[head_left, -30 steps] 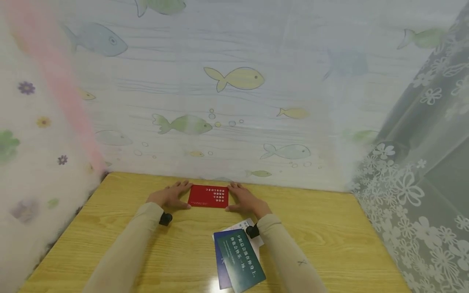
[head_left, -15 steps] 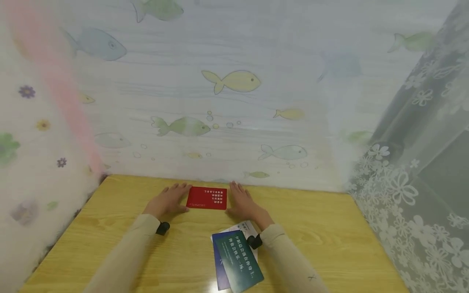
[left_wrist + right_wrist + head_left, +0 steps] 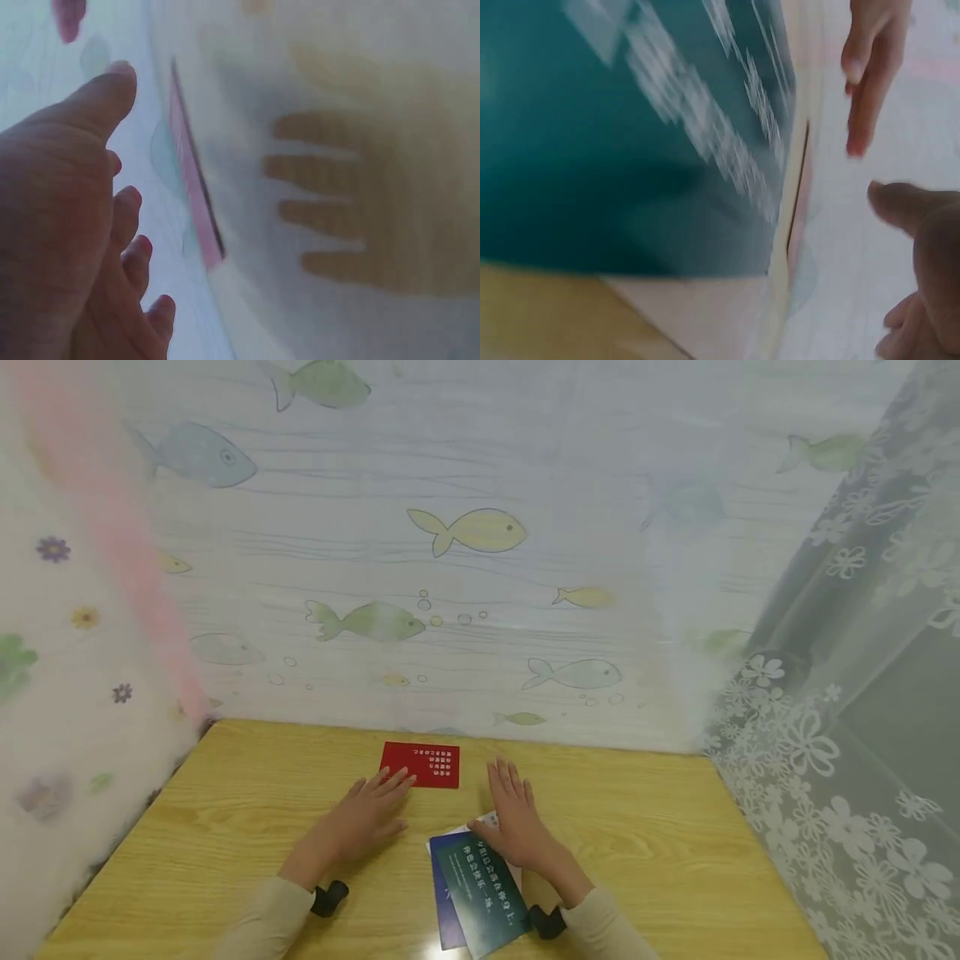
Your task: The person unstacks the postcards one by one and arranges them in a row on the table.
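Observation:
A red card (image 3: 431, 764) printed with white characters lies near the back edge of the table. My left hand (image 3: 356, 822), fingers straight and spread, overlaps its front left corner in the head view. In the left wrist view this hand (image 3: 67, 202) is raised off the tabletop, the card (image 3: 195, 180) lying flat beyond it. My right hand (image 3: 521, 827) also has straight fingers and holds nothing. It hovers over the upper end of a green card (image 3: 487, 902), which fills much of the right wrist view. Under that card lie a blue card (image 3: 446, 914) and a white card, mostly hidden.
The wood-grain table (image 3: 225, 810) meets a wall covering (image 3: 480, 635) with printed fish at the back. A sheer curtain (image 3: 825, 777) with white flowers hangs along the right edge, and flower-patterned fabric (image 3: 90, 710) along the left.
Both hands have left the sides of the red card and drawn back toward the body. The right hand now overlaps the card pile. The red card stays in place on the table.

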Demonstrator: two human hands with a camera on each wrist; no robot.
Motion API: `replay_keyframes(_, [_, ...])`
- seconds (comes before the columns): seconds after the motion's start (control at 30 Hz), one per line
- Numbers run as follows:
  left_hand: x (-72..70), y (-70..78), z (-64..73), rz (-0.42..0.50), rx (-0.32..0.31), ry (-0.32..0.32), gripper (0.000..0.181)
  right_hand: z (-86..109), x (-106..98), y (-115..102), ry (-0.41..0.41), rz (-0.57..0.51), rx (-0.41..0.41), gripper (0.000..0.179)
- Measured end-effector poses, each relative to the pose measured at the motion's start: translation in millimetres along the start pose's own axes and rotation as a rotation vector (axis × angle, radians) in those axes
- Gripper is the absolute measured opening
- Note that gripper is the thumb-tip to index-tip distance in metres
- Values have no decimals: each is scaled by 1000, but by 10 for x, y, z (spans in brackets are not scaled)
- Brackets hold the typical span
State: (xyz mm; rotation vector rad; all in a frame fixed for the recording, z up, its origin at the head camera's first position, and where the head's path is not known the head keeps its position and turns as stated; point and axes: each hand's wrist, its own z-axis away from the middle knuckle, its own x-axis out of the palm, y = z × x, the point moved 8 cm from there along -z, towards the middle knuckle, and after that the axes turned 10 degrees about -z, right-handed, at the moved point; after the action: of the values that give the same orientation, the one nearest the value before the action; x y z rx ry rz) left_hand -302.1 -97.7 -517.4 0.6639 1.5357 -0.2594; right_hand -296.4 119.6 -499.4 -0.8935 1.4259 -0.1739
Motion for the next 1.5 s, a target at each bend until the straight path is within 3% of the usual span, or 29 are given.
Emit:
replay_keyframes(0.13, [108,260,107,13,26,3,66,250,36,-49,-14,-30,34,91])
replay_keyframes(0.3, [175,529,207,35,59,1,64,583,122,-88,-102,-74,46,92])
replay_keyframes(0.47, [233,666,289,48,47,-22,65,904,202,-119,-165,-100,17,93])
replay_keyframes(0.67, [281,751,346,68,47,-61,67,1153,283,-164,-147,-46,-71,89])
replay_keyframes(1.03, [272,858,373,101,45,-98,66,1374,513,-99,-162,232,-77,86])
replay_keyframes(1.5, [240,977,468,84,57,-116,61,1404,446,8,-237,97,22,85])
